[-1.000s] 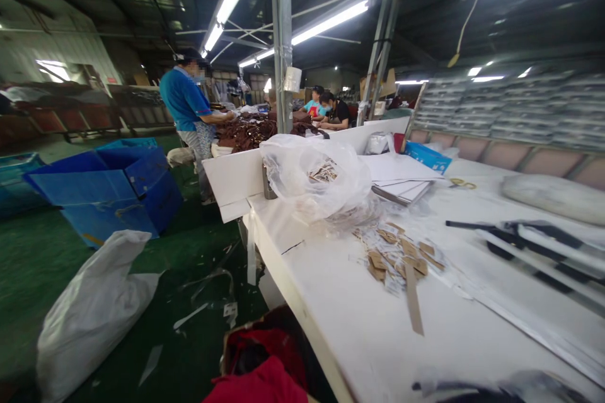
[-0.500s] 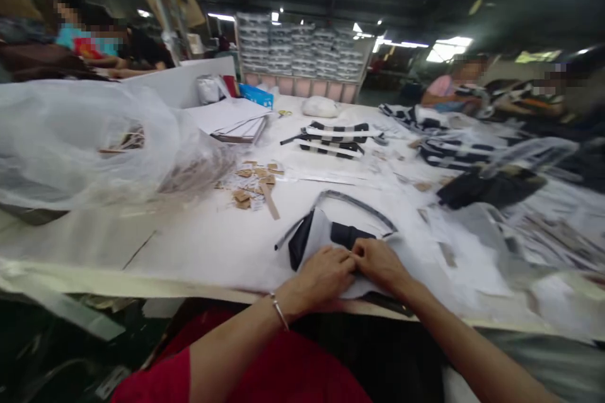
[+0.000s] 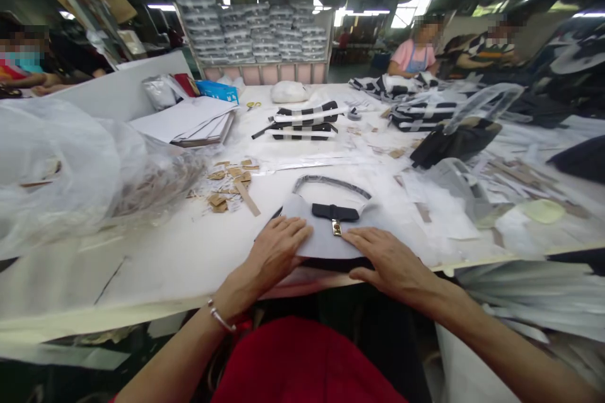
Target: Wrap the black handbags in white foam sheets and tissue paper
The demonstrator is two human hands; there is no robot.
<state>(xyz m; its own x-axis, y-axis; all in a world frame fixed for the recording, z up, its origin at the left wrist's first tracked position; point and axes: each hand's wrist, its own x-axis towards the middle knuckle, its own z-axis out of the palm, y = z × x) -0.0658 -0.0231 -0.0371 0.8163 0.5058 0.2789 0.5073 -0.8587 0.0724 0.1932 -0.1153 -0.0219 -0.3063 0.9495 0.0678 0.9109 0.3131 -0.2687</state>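
Squarely before the person, as the head view shows it, a black handbag (image 3: 335, 264) lies on the white table (image 3: 184, 264), close to its near edge. A white sheet (image 3: 321, 247) covers most of its front, and a black tab (image 3: 334, 211) with a gold clasp (image 3: 336, 227) shows on top of the sheet. The handle (image 3: 350, 185), wrapped in something clear, arches away on the far side.

The left hand (image 3: 278, 242) is spread flat, its fingers out straight over the left part of the bag, gripping nothing; a silver bracelet (image 3: 221, 319) circles that wrist. The right hand (image 3: 390, 261) is open too, fingers stretched toward the clasp and thumb apart, with nothing in its grasp. Whether its fingertips touch the clasp I cannot tell.

To the left of the bag are scattered brown tags (image 3: 218, 203) and a large clear plastic sack (image 3: 75, 157). Beyond are a stack of papers (image 3: 184, 119) and two black-and-white bundles (image 3: 305, 116). Another black bag (image 3: 456, 142) stands tilted to the right. Farther back sits a co-worker in pink (image 3: 410, 58).
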